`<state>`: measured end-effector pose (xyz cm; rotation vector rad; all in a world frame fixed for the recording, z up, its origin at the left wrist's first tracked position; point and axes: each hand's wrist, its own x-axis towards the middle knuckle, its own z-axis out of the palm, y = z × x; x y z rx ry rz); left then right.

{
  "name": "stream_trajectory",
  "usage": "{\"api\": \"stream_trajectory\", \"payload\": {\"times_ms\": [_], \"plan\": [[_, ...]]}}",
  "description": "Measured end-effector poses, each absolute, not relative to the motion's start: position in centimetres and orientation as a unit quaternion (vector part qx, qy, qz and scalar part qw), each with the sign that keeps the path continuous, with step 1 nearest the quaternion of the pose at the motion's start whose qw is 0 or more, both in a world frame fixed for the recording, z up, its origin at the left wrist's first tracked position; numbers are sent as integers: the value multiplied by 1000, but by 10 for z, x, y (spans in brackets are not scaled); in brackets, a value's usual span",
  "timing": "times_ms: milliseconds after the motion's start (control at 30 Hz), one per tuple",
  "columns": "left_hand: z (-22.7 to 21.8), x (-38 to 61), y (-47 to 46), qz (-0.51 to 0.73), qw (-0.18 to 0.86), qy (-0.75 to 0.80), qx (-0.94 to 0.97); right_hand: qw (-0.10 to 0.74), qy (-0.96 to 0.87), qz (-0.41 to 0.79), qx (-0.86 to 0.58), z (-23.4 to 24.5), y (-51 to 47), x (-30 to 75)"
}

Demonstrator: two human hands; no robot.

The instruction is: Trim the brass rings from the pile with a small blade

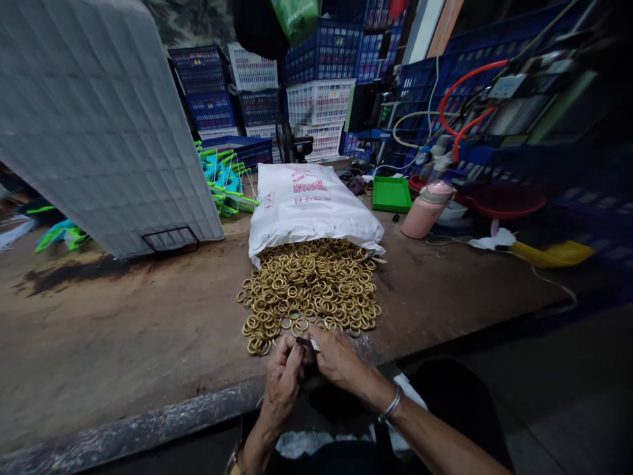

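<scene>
While left hand (283, 382) and right hand (339, 356) clamp a small dark item (304, 342) between them, loose rings (309, 280) lie heaped beyond the grip, apparently unworked; completed count unclear.

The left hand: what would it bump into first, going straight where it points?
Likely the gold-colored rings, at their pile's near edge, just beyond the left hand, though its height is hard to judge.
</scene>
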<state>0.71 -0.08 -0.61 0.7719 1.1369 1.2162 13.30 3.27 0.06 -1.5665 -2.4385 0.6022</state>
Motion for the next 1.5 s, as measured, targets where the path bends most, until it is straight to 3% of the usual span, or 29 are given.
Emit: {"api": "stream_trajectory", "payload": {"times_ms": [433, 733, 967, 1300, 1500], "plan": [[2, 3, -8, 526, 721, 393, 224, 88, -783, 61, -613, 1, 56, 129], [-3, -6, -2, 518, 767, 359, 122, 78, -779, 68, -619, -6, 64, 126], [-3, -6, 11, 533, 730, 411, 114, 112, -806, 92, -574, 0, 58, 139], [-7, 8, 12, 520, 666, 451, 286, 160, -827, 133, -522, 11, 40, 136], [-13, 7, 12, 491, 628, 496, 343, 226, -777, 252, -530, -2, 43, 136]]}}
